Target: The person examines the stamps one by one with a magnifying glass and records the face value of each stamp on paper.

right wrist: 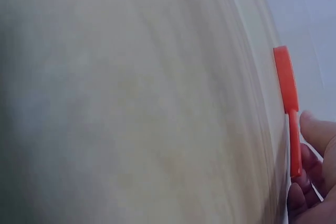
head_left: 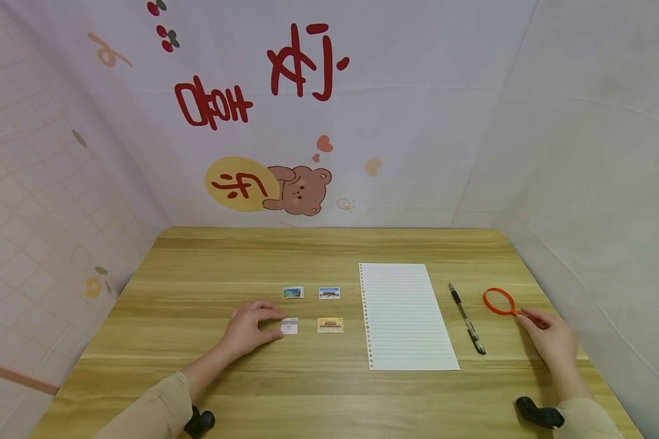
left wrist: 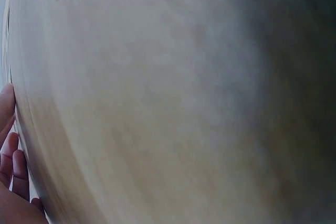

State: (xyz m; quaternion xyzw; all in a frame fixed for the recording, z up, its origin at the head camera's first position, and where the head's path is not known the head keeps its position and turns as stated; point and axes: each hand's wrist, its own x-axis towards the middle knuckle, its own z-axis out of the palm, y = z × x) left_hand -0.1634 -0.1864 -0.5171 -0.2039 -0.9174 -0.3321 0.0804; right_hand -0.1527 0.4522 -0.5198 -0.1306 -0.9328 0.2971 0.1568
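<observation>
On the wooden table, my left hand (head_left: 252, 329) reaches in from the left, with its thumb and index fingertips at the near left edges of a pale grey-and-white stamp (head_left: 289, 327). Its loosely bent fingers also show at the edge of the left wrist view. To the right of that stamp lies a yellow stamp (head_left: 330, 325) with a building on it. My right hand (head_left: 551, 338) pinches the thin handle of a red-orange magnifying glass (head_left: 498, 301) at the table's right side. In the right wrist view the handle (right wrist: 295, 148) runs between thumb and fingers.
Behind lie a green-blue landscape stamp (head_left: 293, 292) and a blue-sky building stamp (head_left: 329, 293). A lined sheet of paper (head_left: 406, 317) with punched holes is right of centre. A black-capped pen (head_left: 467, 320) lies beside it. A printed cloth (head_left: 417, 122) encloses the table.
</observation>
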